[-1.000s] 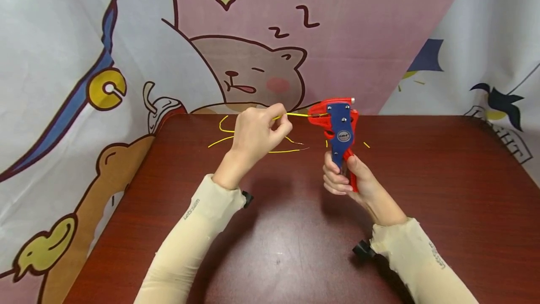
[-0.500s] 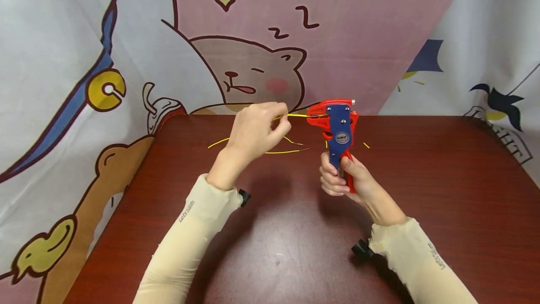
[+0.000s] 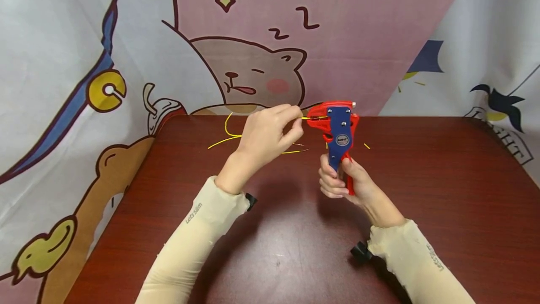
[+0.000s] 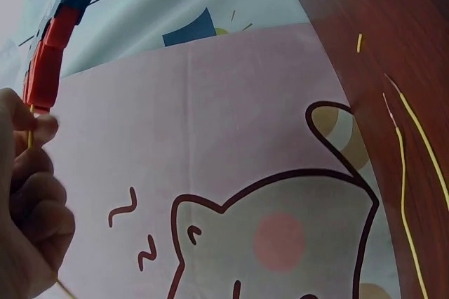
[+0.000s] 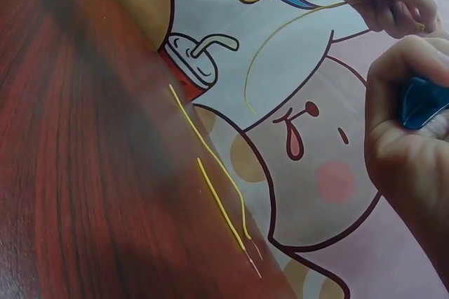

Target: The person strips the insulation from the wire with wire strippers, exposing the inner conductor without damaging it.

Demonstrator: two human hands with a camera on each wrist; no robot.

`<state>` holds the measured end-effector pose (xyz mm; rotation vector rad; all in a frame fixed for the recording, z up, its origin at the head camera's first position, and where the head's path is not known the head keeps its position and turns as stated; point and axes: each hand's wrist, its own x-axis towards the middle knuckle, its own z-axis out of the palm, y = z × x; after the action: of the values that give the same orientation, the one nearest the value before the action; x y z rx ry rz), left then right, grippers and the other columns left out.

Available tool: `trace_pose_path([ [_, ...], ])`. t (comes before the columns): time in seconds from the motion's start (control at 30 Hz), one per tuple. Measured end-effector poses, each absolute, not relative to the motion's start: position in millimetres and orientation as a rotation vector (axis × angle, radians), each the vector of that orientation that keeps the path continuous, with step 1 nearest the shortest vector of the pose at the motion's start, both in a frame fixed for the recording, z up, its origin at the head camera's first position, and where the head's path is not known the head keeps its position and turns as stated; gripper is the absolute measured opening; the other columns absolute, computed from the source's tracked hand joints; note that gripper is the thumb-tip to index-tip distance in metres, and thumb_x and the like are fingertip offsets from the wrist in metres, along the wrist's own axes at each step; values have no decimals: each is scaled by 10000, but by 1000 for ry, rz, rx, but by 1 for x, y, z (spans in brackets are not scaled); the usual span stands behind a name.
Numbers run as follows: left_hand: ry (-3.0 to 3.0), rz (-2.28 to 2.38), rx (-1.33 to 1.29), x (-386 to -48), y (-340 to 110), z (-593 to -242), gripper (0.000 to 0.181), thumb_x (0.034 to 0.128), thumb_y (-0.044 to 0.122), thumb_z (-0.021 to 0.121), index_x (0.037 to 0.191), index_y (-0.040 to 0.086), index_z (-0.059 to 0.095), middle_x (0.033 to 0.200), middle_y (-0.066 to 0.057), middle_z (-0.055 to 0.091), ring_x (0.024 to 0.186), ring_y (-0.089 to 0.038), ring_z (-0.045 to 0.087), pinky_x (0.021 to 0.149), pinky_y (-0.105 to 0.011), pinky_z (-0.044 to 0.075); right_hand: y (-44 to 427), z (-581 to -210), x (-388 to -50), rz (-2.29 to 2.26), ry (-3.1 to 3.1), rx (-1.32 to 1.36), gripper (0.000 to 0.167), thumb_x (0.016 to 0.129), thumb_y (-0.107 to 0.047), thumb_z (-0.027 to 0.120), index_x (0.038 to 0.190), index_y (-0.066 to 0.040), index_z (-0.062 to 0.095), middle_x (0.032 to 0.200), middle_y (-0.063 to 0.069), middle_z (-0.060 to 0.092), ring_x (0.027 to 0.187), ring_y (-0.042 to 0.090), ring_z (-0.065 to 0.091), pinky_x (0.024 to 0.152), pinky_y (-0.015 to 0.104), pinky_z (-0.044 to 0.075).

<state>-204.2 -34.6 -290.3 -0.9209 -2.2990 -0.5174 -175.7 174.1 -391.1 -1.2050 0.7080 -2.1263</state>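
Observation:
My left hand (image 3: 267,130) pinches a yellow wire (image 3: 305,118) between thumb and forefinger, close to the tool's nose. The wire's end enters the jaws of a red and blue wire stripper (image 3: 341,128); its tail (image 5: 263,50) curves out behind the left hand in the right wrist view. My right hand (image 3: 366,191) grips the stripper's handles, holding it upright above the table. In the left wrist view the wire (image 4: 30,137) runs from the fingertips into the red nose. How far the handles are squeezed is hard to tell.
Two yellow wires (image 5: 223,204) with bare ends lie on the dark red wooden table (image 3: 278,247). Short yellow scraps (image 3: 366,146) lie toward its back edge. A printed cloth (image 3: 350,36) hangs behind the table.
The left hand draws back slightly to the left, then moves right until its fingertips are nearer the stripper's nose. The stripper sinks slightly, still in the right hand.

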Motion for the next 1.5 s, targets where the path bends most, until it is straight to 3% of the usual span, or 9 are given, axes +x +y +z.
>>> trace_pose_path([
  [0.63,-2128,-569,-860,-206,-36,-295,175,832,135,556,659,157,546,504,66,483,436,-101,401,431,-247,249,170,-390,-173,-2148,717,-1209,469,1025,-471,458,880,-42,336,604,0,279,408,120,253,386,270,184],
  [1.5,-2052,-517,-856,-208,-41,-300,199,810,117,565,623,139,502,476,59,465,411,-113,387,419,-251,217,167,-390,-169,-2146,719,-1209,473,1022,-477,463,873,-50,326,603,-5,280,406,113,252,384,267,185],
])
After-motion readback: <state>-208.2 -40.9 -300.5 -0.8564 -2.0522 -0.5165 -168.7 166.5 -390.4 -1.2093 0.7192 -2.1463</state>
